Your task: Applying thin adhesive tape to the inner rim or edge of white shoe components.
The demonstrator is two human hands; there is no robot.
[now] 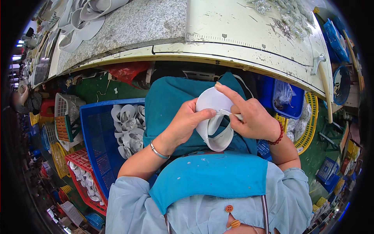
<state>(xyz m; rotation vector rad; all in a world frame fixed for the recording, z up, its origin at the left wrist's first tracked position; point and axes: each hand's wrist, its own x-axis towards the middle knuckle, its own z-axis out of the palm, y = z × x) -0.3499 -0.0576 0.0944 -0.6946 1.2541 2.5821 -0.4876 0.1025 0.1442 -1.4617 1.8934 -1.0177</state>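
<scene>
A white, smooth shoe upper (212,100), curved into an open loop, is held over my lap between both hands. My left hand (182,124) is closed on its left side, with the thumb lying across the front and the other fingers hidden behind. My right hand (251,116) grips the right side. Its index finger stretches up to the upper's top edge, while the thumb and other fingers pinch a narrow strip near the middle. Under the upper, a teal apron (167,103) covers my lap.
Ahead runs a cream workbench (249,48) with a grey stone slab (156,29) and a pile of white uppers (83,23). A blue crate (95,132) and red basket (74,158) with white pieces stand at left. On the right are a blue bin (290,111) and yellow basket (309,132).
</scene>
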